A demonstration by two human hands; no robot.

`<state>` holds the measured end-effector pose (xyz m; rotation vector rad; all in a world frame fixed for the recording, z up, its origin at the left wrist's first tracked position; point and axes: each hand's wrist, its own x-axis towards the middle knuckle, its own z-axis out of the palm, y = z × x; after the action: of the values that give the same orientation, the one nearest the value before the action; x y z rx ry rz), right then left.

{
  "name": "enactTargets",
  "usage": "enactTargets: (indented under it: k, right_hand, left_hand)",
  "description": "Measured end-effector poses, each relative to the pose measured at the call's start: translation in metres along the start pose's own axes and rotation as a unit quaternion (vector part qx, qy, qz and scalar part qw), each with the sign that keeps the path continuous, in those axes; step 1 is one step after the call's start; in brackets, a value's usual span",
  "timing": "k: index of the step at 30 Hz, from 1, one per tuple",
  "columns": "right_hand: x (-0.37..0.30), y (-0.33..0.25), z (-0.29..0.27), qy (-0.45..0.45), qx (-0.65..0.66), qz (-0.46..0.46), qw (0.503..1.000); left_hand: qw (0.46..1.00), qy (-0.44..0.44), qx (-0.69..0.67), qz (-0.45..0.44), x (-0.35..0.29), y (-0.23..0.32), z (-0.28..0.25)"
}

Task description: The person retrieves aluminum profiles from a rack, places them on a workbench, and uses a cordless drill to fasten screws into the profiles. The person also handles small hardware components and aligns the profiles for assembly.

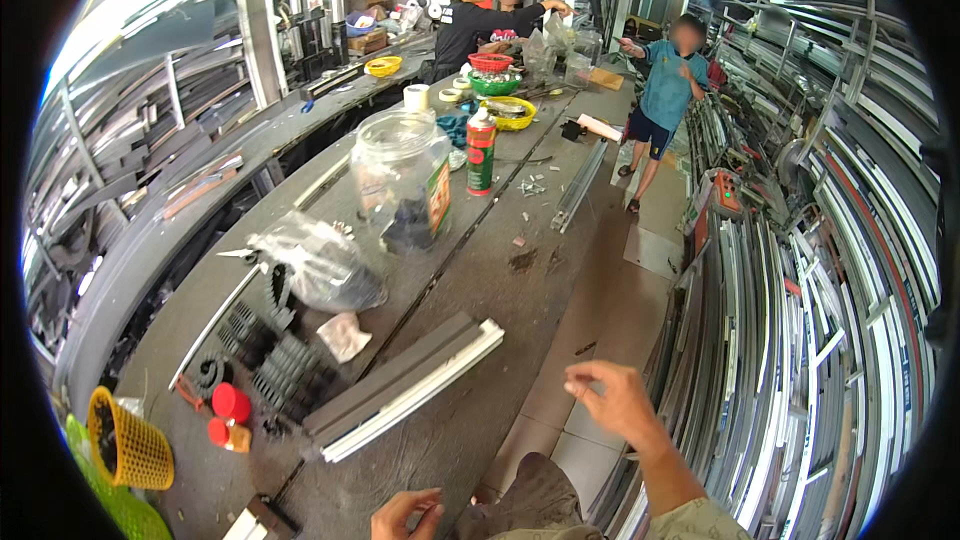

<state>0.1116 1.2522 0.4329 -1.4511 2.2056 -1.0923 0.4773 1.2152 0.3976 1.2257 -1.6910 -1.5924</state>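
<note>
My right hand [612, 402] is raised over the gap beside the bench. Its fingers are bent and apart, and I see nothing in them. At the lower edge, my left hand [408, 515] hovers by the bench's near side, partly cut off, with thumb and fingers apart and nothing visible between them. Ahead of it lie dark grey profile lengths [395, 378] and a white profile strip [415, 390], side by side at a slant. Left of these sit black ridged parts [285, 370], a crumpled white cloth [343, 337] and a clear plastic bag [320, 258].
Red-capped containers [231, 403] and a yellow basket [135, 445] are at the near left. Farther up the bench [470, 280] stand a clear jar [395, 190] and a red-green spray can [481, 152]. Long profiles [800, 360] fill the right racks. A person in blue [668, 85] stands in the aisle.
</note>
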Motion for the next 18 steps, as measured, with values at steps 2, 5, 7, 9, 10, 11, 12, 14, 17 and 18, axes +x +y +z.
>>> enactTargets:
  k: [2, 5, 7, 9, 10, 11, 12, 14, 17, 18]
  right_hand:
    - [0.049, 0.015, -0.022, 0.046, -0.016, -0.035, 0.998]
    - [0.134, 0.043, -0.053, 0.086, -0.068, -0.093, 0.990]
    - [0.202, 0.064, -0.072, 0.093, -0.092, -0.145, 0.981]
    - [0.276, 0.087, -0.082, 0.079, -0.079, -0.148, 0.983]
    - [0.315, 0.100, -0.084, 0.078, -0.093, -0.156, 0.980]
    - [0.353, 0.114, -0.087, 0.059, -0.100, -0.162, 0.980]
    - [0.391, 0.127, -0.087, 0.046, -0.108, -0.170, 0.979]
    - [0.456, 0.153, -0.083, -0.006, -0.125, -0.141, 0.982]
    - [0.529, 0.177, -0.068, -0.129, -0.189, -0.150, 0.962]
    - [0.549, 0.181, -0.059, -0.165, -0.207, -0.154, 0.952]
  left_hand:
    - [0.999, 0.030, -0.017, -0.004, 0.021, 0.000, 0.006]
    - [0.994, 0.107, 0.005, 0.009, 0.053, -0.001, 0.030]
    - [0.986, 0.164, 0.037, -0.011, 0.075, -0.002, 0.056]
    - [0.968, 0.238, 0.073, -0.011, 0.097, 0.001, 0.089]
    - [0.952, 0.288, 0.100, -0.038, 0.109, 0.003, 0.111]
    - [0.931, 0.334, 0.133, -0.066, 0.120, 0.005, 0.131]
    - [0.906, 0.376, 0.171, -0.092, 0.131, 0.008, 0.146]
    - [0.867, 0.410, 0.270, -0.086, 0.145, 0.014, 0.165]
    - [0.820, 0.449, 0.345, -0.081, 0.161, 0.017, 0.193]
    - [0.801, 0.462, 0.369, -0.092, 0.166, 0.017, 0.203]
